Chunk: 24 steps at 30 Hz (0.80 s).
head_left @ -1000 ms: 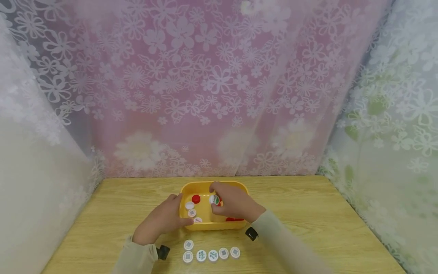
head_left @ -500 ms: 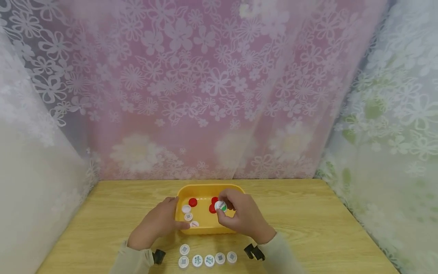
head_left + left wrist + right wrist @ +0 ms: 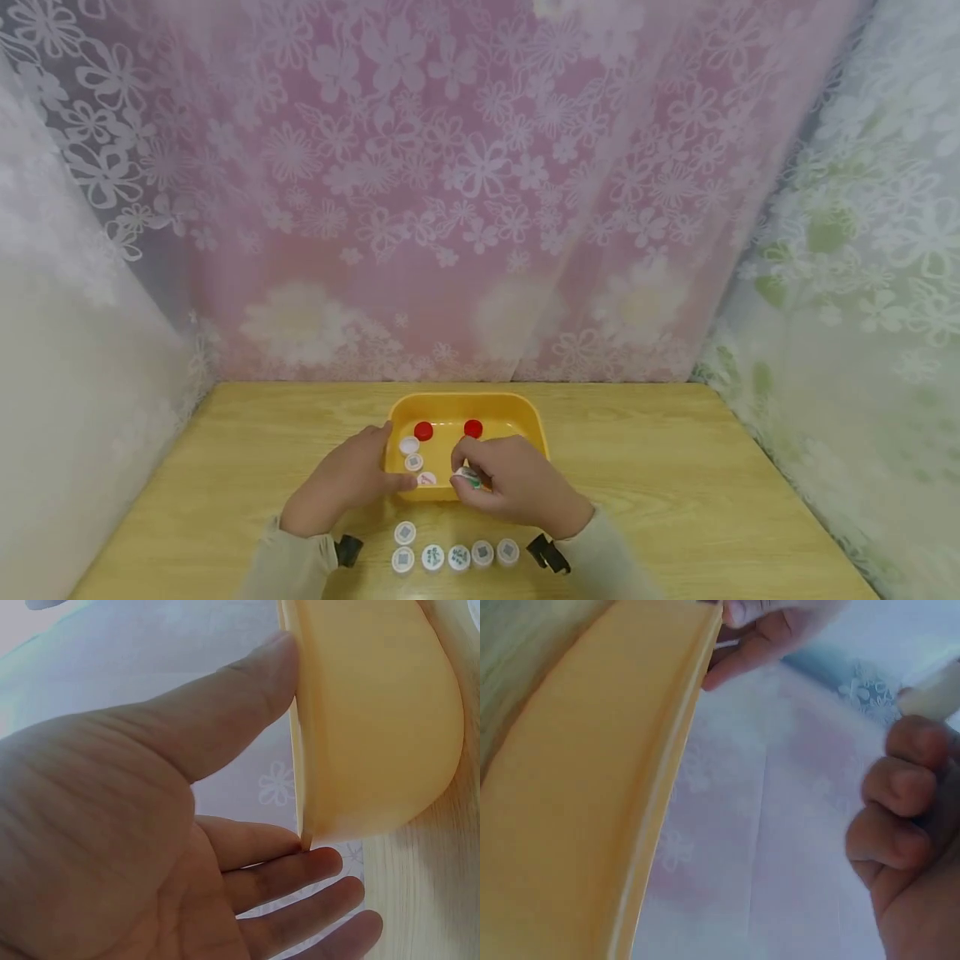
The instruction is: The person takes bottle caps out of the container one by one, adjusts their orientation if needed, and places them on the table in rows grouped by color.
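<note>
A yellow plastic tray (image 3: 465, 405) stands on the wooden table, and my left hand (image 3: 341, 481) holds its left end. In the left wrist view the thumb presses the tray's rim (image 3: 306, 750), the index fingertip meets it lower down, and the other fingers are spread. Over the tray's near side, my right hand (image 3: 521, 490) pinches a white bottle cap with green print (image 3: 467, 477), tilted between thumb and fingers. Inside lie a red cap (image 3: 423, 431) at left, another red cap (image 3: 473, 428) beyond the right hand, and white caps (image 3: 408, 445) along the left.
In front of the tray, several white caps (image 3: 459, 557) lie in a row, some with green print and some with grey squares. One more white cap (image 3: 405, 533) sits just behind the row's left end. A floral curtain (image 3: 450, 208) hangs at the table's back edge.
My right hand has drawn the white cap from mid-tray toward the near rim, and the cap has tipped. A red cap seen half a second ago is now hidden. The left hand keeps its hold.
</note>
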Each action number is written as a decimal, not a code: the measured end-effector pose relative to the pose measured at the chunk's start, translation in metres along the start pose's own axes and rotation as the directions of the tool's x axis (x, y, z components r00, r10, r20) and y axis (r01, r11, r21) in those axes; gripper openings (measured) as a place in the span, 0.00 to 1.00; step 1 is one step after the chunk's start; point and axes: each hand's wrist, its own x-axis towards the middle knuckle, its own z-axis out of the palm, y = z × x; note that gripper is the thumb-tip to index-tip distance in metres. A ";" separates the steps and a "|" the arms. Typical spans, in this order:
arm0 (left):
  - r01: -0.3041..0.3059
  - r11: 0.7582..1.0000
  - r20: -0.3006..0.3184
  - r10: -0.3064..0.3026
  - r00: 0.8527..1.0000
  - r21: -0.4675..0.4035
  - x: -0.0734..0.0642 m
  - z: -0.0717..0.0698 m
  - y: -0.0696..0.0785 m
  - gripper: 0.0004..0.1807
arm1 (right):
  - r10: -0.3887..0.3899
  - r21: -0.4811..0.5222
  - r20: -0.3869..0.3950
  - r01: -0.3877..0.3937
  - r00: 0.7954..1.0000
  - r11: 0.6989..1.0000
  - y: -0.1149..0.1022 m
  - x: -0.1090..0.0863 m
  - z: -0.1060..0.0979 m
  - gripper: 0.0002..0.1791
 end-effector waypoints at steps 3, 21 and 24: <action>-0.008 1.000 0.000 0.008 1.000 0.011 0.001 -0.003 -0.001 0.54 | 0.024 -0.022 0.110 -0.021 0.994 1.000 -0.005 0.004 0.012 0.03; -0.026 0.999 0.004 0.026 1.000 -0.040 -0.003 -0.004 0.005 0.49 | 0.471 -0.391 0.232 -0.362 0.851 0.846 -0.052 0.006 0.064 0.10; -0.025 0.999 0.005 0.025 1.000 -0.048 -0.003 -0.003 0.005 0.50 | 0.484 -0.404 0.219 -0.373 0.847 0.835 -0.050 0.004 0.071 0.11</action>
